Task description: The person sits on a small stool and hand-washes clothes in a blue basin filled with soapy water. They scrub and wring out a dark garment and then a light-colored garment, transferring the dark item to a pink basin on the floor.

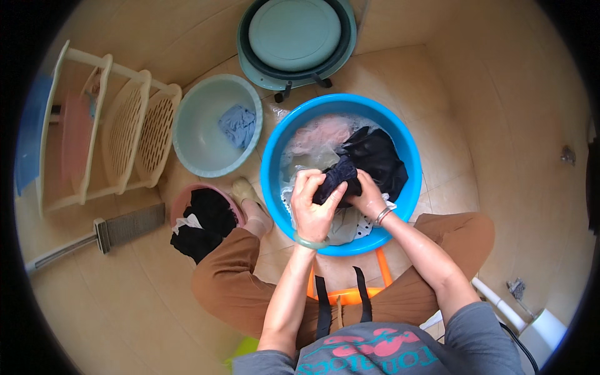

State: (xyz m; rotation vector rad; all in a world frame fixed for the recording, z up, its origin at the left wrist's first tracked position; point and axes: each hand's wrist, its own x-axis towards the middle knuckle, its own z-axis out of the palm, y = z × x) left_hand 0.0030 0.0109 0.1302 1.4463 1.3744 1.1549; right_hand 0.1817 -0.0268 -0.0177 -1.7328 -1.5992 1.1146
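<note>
Over a round blue basin, my left hand and my right hand are both closed on a dark navy garment, bunched between them. Its exact kind is hard to make out. A jade-coloured bangle is on my left wrist, and silver-coloured bracelets are on the right. Soapy water fills the basin around a black garment at the right and a pink cloth at the back left. White cloth with black dots shows near the front, partly hidden by my hands.
Left of the blue basin stands a pale green basin with a blue cloth. Black and white clothes hang over a pink basin by my foot. A folding tub, a corner rack and a flat mop stand along the walls.
</note>
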